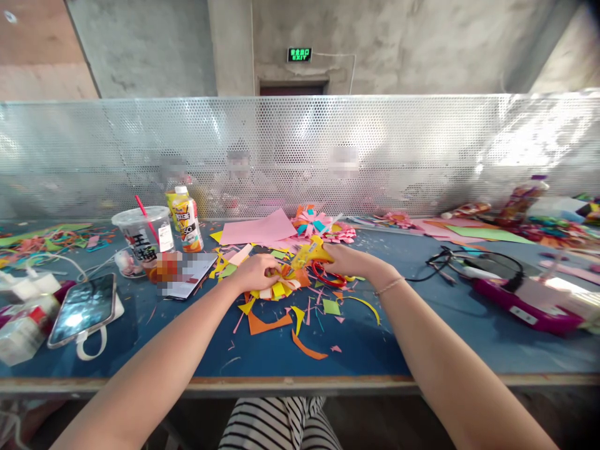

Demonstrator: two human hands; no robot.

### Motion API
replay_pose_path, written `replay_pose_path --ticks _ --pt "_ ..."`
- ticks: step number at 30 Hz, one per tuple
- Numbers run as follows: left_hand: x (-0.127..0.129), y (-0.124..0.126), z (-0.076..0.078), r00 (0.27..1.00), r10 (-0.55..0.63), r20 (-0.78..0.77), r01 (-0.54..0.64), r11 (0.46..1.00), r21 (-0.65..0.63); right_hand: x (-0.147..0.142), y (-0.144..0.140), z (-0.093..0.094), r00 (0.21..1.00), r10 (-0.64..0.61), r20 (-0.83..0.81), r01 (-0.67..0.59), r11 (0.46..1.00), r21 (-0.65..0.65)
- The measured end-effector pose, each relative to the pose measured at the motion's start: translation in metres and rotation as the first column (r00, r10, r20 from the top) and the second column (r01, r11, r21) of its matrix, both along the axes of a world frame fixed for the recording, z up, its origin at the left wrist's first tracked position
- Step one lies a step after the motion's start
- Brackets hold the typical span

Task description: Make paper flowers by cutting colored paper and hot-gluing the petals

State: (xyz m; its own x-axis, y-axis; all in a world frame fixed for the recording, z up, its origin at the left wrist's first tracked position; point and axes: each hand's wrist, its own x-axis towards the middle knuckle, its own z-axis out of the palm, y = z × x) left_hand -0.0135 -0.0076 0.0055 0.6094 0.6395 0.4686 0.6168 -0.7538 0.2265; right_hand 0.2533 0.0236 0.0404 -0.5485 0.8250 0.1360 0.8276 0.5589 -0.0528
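My left hand [255, 272] pinches a layered paper flower [277, 286] of yellow, orange and pink strips that rests on the blue table [365, 347]. My right hand [344, 259] grips a yellow glue gun [309, 252], its nozzle pointing left and down at the flower's top. Red-handled scissors [328, 276] lie just below my right hand. Orange, yellow, green and pink paper scraps [300, 325] are scattered in front of both hands.
A pink sheet [257, 230] and finished paper flowers [323, 226] lie behind my hands. At the left stand a plastic cup with a straw [143, 240], a juice bottle [187, 219] and a phone [84, 307]. A magenta device [520, 300] and black cables [469, 262] lie at the right. Perforated metal screen [300, 150] behind.
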Motion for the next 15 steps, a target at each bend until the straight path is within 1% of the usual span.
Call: replay_pose_path --ticks 3,7,11,15 --pt "0.000 0.000 0.000 1.000 0.002 0.002 -0.002 1.000 0.008 -0.001 -0.002 0.001 1.000 -0.021 0.006 0.021 0.999 0.046" --pt "0.001 0.000 0.000 1.000 0.011 0.012 -0.011 1.000 -0.015 0.000 -0.001 0.000 0.999 -0.039 0.005 0.038 0.995 0.089" --pt "0.001 -0.003 0.002 0.999 0.009 0.039 -0.008 0.999 -0.033 0.003 0.004 -0.005 0.999 -0.042 0.009 0.041 0.994 0.105" --pt "0.000 -0.002 0.003 0.997 0.020 0.071 -0.018 0.999 -0.030 0.013 0.012 -0.004 0.994 -0.098 -0.043 0.102 0.989 0.109"
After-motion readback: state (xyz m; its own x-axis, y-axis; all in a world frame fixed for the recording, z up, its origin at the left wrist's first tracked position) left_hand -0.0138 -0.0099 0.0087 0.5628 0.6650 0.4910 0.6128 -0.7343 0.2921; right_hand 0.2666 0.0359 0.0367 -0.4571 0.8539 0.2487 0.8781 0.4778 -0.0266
